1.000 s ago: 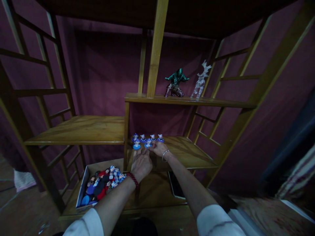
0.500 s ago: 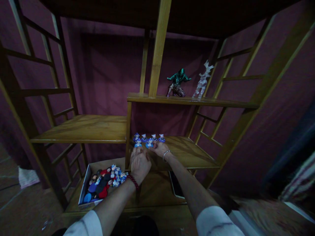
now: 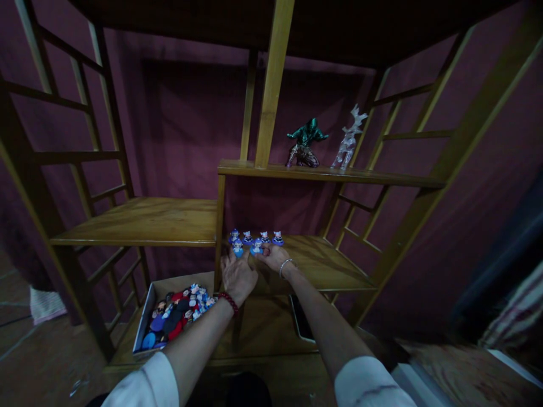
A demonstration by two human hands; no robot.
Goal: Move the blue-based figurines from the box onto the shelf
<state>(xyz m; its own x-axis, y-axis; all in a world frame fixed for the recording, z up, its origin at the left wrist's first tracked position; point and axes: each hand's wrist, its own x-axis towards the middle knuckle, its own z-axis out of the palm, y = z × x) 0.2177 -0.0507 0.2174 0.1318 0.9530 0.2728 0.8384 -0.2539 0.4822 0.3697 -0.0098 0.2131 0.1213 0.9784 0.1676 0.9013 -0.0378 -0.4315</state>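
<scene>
Several small blue-based figurines (image 3: 255, 239) stand in two short rows at the front left of a low wooden shelf (image 3: 322, 265). My left hand (image 3: 236, 275) reaches up to the front-left figurine (image 3: 237, 249), its fingers closed around the base. My right hand (image 3: 274, 257), with a bangle on the wrist, pinches the neighbouring front figurine (image 3: 256, 248). Both hands sit side by side at the shelf's front edge.
An open box (image 3: 149, 302) of several more small figures lies on the bottom board at the left. A green crouching figure (image 3: 305, 141) and a clear figure (image 3: 348, 138) stand on the upper shelf. A wider shelf (image 3: 139, 220) extends left. A dark flat object (image 3: 302, 319) lies under the low shelf.
My left hand has risen from below the shelf edge up to the front-left figurine. My right hand has stayed at the front row.
</scene>
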